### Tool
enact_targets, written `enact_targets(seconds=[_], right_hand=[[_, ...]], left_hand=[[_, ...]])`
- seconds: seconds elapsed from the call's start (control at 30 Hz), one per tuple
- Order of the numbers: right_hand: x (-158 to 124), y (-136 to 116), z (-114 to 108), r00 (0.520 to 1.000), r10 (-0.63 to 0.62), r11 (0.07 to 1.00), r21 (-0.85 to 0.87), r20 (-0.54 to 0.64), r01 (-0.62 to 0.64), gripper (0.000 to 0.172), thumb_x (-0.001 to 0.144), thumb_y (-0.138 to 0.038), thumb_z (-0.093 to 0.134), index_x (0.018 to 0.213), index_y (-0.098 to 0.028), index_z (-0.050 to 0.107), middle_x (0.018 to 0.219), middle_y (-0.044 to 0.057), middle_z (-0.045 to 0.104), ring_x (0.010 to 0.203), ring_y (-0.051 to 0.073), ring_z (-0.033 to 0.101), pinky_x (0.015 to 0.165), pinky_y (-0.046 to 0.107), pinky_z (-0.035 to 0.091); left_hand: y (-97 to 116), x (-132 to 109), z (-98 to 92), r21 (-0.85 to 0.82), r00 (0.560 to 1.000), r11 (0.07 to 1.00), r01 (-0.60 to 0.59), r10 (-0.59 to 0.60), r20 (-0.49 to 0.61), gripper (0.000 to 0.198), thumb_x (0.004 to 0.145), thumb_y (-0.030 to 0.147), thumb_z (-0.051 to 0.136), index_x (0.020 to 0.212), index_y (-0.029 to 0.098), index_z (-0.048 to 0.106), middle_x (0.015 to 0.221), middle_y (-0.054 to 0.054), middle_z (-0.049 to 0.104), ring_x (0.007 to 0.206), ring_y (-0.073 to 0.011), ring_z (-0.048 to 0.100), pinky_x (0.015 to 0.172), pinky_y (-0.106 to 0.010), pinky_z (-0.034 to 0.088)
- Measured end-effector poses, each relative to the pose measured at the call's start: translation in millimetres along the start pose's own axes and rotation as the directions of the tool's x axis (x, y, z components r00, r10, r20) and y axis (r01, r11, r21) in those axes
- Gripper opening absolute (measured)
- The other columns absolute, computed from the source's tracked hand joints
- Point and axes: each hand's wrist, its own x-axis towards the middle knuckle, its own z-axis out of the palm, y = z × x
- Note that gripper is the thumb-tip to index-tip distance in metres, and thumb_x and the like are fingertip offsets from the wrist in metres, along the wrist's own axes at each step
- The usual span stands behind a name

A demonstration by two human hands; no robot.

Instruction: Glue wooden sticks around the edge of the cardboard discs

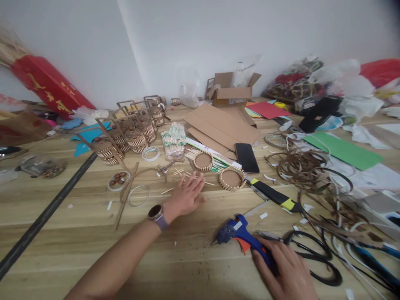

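Note:
My left hand [187, 195], with a watch on the wrist, lies palm down over the wooden table. Its fingers are stretched out across several loose wooden sticks [179, 171], and no held item shows; the fingertips' underside is hidden. My right hand [286, 266] is wrapped round the handle of a blue hot glue gun [245, 233] with an orange trigger, whose nozzle points left. Just beyond my left hand, a smaller ring of upright sticks on cardboard [203, 161] sits beside a larger one [231, 178].
Small stick baskets with tall handles [108, 150] stand at the back left. A bag of wrapped sticks [174, 141] and a phone [246, 158] lie further back. A utility knife [275, 195], black scissors [325, 266] and tangled brown strips [300, 166] crowd the right.

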Motion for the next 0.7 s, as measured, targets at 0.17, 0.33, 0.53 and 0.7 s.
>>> enact_targets(seconds=[0.17, 0.33, 0.53, 0.7], right_hand=[[-1, 1, -1, 1.0, 0.002, 1.0, -0.021, 0.001, -0.002, 0.029, 0.089, -0.044, 0.055, 0.106, -0.023, 0.066, 0.094, 0.006, 0.073, 0.085, 0.024, 0.068, 0.071, 0.035, 0.048], [-1, 3, 2, 1.0, 0.003, 1.0, -0.03, 0.007, -0.003, 0.03, 0.088, -0.045, 0.056, 0.106, -0.024, 0.067, 0.094, 0.006, 0.073, 0.085, 0.024, 0.068, 0.072, 0.035, 0.049], [1, 5, -1, 0.999, -0.03, 0.999, -0.013, 0.012, 0.03, 0.029, 0.088, -0.043, 0.059, 0.108, -0.023, 0.064, 0.095, 0.006, 0.072, 0.084, 0.024, 0.068, 0.071, 0.036, 0.048], [-4, 3, -10, 1.0, 0.002, 1.0, -0.018, 0.019, -0.002, 0.032, 0.087, -0.043, 0.058, 0.111, -0.023, 0.063, 0.096, 0.008, 0.072, 0.084, 0.029, 0.067, 0.072, 0.041, 0.045]], left_hand=[[13, 13, -1.3, -0.012, 0.997, 0.998, -0.064, 0.064, 0.029, 0.063, 0.1, 0.054, 0.021, 0.149, 0.015, 0.031, 0.156, -0.01, 0.03, 0.146, -0.0271, 0.024, 0.118, -0.054, 0.015], [-6, -13, -4.0, 0.026, 1.0, 1.0, 0.017, -0.016, -0.021, 0.064, 0.1, 0.055, 0.021, 0.148, 0.014, 0.034, 0.154, -0.014, 0.034, 0.144, -0.0259, 0.031, 0.119, -0.051, 0.016], [-17, -54, -5.7, 0.035, 0.97, 0.972, 0.234, -0.231, -0.079, 0.066, 0.1, 0.053, 0.027, 0.149, 0.01, 0.028, 0.158, -0.017, 0.022, 0.147, -0.0317, 0.019, 0.118, -0.056, 0.016], [6, -99, -5.0, -0.024, 0.975, 0.976, 0.216, -0.217, -0.043, 0.068, 0.099, 0.054, 0.027, 0.151, 0.011, 0.021, 0.158, -0.017, 0.022, 0.148, -0.0301, 0.017, 0.118, -0.053, 0.018]])
